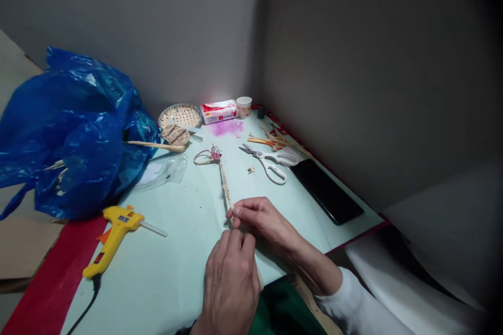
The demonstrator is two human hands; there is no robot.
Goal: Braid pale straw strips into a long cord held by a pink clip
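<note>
Hands (231, 275) (262, 218) on cord (225, 183), glue-gun label (123, 218) illegible

The scissors (260, 155) have white handles and dark grey blades. Left of them are a pink clip (216, 155) and a cream cord (225, 185) in a braided pattern; farther left, a yellow glue gun (113, 241) with an orange trigger (104, 236), and a shiny blue bag (86, 131). Beyond the scissors, a red-and-white packet (219, 112) and a violet stain (226, 128); right of them, a black phone (328, 191); beneath them, a pale mint tabletop (168, 277).
</note>
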